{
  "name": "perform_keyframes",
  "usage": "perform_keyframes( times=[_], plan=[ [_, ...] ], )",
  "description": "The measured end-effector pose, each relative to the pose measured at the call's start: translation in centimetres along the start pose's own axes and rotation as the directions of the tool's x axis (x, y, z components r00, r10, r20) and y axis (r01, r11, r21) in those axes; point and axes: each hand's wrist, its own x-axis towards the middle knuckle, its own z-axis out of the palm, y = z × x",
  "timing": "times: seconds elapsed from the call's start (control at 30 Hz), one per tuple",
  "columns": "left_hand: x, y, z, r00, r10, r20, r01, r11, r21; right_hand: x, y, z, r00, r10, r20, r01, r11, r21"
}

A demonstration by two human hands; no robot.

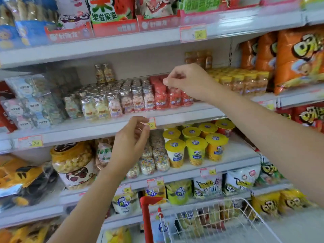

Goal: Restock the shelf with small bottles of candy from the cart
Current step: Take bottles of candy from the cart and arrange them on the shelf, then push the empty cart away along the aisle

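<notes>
Cart (146,216) low | left hand (131,139) loose, empty | right hand (187,81) over red bottles (160,99), grip unclear | advice: stand bottles upright, labels at shelf (184,116) front edge

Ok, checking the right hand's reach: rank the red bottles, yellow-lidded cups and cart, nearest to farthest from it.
1. Red bottles: directly below the right hand, same shelf.
2. Yellow-lidded cups: one shelf down.
3. Cart: bottom of view, below every shelf.

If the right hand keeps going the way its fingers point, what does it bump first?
Most likely the red candy bottles just below the right hand; it points down and left at them. Depth is hard to judge.
</notes>
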Motion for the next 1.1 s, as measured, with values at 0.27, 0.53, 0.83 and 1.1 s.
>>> perform_keyframes(
  times=[0.27,0.53,0.83,1.1],
  plan=[
    [-10.0,-3.5,8.2,0.851,-0.426,0.309,0.315,0.883,0.349,-12.5,11.0,2.3,0.926,0.336,0.170,-0.293,0.926,-0.237],
    [-20.0,-11.6,12.8,0.437,-0.865,0.247,0.636,0.491,0.595,-22.9,20.6,10.8,0.648,0.652,0.394,-0.586,0.757,-0.290],
    [-20.4,-15.0,13.5,0.241,-0.945,0.222,0.919,0.296,0.261,-25.0,24.9,19.8,0.508,0.693,0.511,-0.566,0.716,-0.408],
    [-18.3,-13.0,12.5,0.166,-0.946,0.277,0.834,0.285,0.473,-25.2,21.7,21.9,0.232,0.666,0.708,-0.589,0.676,-0.443]
  ],
)
